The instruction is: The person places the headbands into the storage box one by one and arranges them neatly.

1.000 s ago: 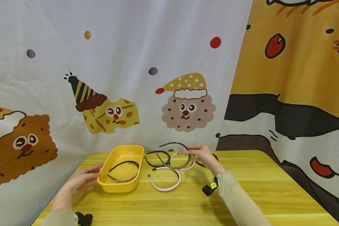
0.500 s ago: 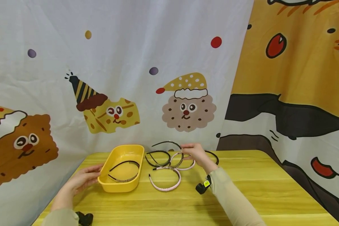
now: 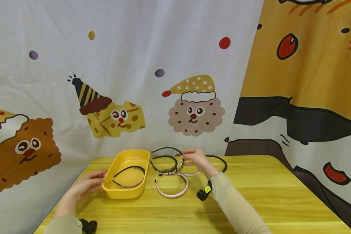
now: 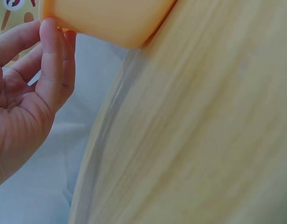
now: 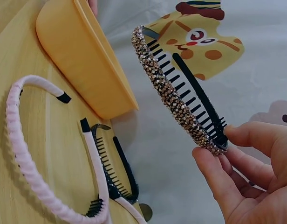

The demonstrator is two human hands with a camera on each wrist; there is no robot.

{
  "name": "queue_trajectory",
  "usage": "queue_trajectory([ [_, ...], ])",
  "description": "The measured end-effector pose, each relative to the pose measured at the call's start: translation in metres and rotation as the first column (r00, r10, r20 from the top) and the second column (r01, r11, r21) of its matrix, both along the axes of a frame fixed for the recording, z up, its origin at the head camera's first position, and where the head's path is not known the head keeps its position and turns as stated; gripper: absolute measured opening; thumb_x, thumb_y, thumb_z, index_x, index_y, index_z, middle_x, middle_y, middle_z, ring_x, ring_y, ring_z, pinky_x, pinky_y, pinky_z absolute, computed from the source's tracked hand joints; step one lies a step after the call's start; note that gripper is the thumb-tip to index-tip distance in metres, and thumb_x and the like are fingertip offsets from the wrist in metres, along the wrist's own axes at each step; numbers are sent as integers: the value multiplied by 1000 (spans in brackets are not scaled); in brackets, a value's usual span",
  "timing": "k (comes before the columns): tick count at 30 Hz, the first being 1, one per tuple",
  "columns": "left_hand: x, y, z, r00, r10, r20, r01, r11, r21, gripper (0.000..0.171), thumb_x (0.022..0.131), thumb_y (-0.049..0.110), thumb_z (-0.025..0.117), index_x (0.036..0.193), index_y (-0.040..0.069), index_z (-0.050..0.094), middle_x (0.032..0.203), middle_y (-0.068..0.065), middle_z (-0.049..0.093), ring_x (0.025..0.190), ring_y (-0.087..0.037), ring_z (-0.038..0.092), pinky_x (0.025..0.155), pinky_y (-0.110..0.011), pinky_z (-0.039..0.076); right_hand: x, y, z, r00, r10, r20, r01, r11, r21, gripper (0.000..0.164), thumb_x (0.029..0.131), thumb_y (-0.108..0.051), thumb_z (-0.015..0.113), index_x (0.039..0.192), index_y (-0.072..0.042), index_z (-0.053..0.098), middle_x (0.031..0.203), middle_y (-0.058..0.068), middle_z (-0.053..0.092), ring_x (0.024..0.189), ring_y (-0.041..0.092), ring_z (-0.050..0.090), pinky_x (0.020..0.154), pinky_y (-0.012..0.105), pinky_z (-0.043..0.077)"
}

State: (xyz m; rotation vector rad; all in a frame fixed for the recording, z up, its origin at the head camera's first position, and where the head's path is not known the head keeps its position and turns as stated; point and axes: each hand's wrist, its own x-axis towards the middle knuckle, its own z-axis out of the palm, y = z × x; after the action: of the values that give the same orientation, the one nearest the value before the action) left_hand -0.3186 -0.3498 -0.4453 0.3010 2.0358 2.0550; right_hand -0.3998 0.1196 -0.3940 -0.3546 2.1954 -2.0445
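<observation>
Between thumb and fingertips, my right hand pinches a glitter-covered headband with black comb teeth, raised above the table at one end of its arc. My left hand holds the near-left rim of a yellow plastic tray; the left wrist view has the thumb on the rim. Inside the tray lies a dark headband with a glittery side. Right of the tray rests a pink wrapped headband. Behind it are a black toothed headband and another pink headband, partly hidden by the right hand.
A plain black headband lies behind the right hand, toward the back of the wooden table. Directly behind the table hangs a printed cloth. The table's left edge runs close beside the left arm.
My right hand has moved left with the glittery headband, closer to the tray, uncovering more of the black headband at the back right. My left hand and the tray stay in place.
</observation>
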Motion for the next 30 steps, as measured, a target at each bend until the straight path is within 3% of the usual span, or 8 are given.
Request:
queue_trajectory([
  [10,2,1,1,1000,23,-17,-24,997,-69,62,99,7,55,147,-14,21,119,1,58,98,-14,63,80,-26,55,0,-19,4,999,16,28,-16,1000,19,34,89,-4,65,121,7,63,121,24,57,106,38,58,83,48,55],
  [18,1,4,2,1000,24,-12,-25,997,-68,63,99,7,55,147,-13,20,121,-2,58,99,-15,64,80,-27,55,-2,-36,9,999,29,36,-29,1000,12,33,89,-3,64,121,7,63,124,23,55,106,34,58,84,47,55],
  [24,0,4,1,1000,25,-4,-26,997,-70,64,99,8,55,148,-12,19,123,-3,57,100,-17,64,80,-28,55,-3,-48,9,997,67,26,-67,998,-8,34,91,-2,62,124,9,60,131,26,49,114,38,54,89,51,51],
  [30,0,2,0,1000,23,-14,-24,998,-65,64,99,7,55,148,-13,19,123,-1,58,99,-16,64,80,-27,55,-3,-60,14,995,95,5,-95,995,9,35,92,-3,62,125,10,59,130,27,50,112,38,55,85,46,55],
])
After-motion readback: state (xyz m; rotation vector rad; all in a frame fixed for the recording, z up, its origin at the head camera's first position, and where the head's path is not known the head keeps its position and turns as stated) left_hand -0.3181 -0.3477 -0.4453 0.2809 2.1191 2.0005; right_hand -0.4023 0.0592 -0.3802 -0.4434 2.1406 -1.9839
